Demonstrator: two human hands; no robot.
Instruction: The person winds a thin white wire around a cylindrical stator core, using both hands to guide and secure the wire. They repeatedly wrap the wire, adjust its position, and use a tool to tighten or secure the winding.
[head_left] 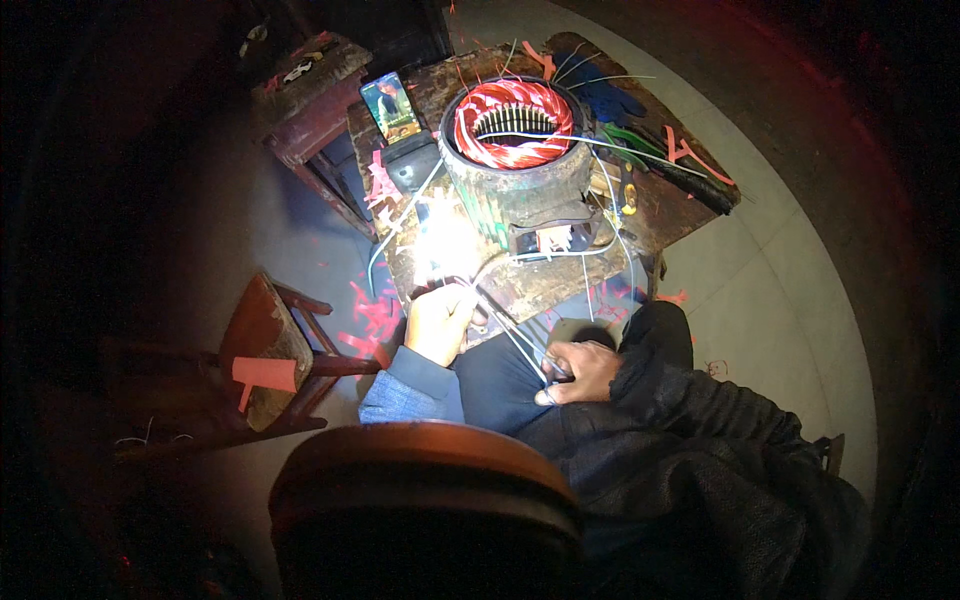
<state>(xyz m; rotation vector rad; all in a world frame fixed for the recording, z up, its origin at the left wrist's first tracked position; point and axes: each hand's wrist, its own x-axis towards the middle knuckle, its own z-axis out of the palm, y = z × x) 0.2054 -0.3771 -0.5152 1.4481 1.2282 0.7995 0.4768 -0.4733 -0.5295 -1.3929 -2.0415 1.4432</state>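
Observation:
My left hand is closed around pale wires at the table's near edge, beside a very bright light patch. These wires stretch down to the right over my lap. At their lower end my right hand has its fingers and thumb pinched on them; whether a small tool is also in it, I cannot tell. Beyond my hands a motor stator stands upright, its winding ring wrapped in red and white. A white lead runs out from the ring to the right.
The worn wooden table carries a phone leaning on a dark block, a dark tray, and several cable pieces and tools at the right. A wooden stool with pink paper stands left. Pink scraps litter the floor.

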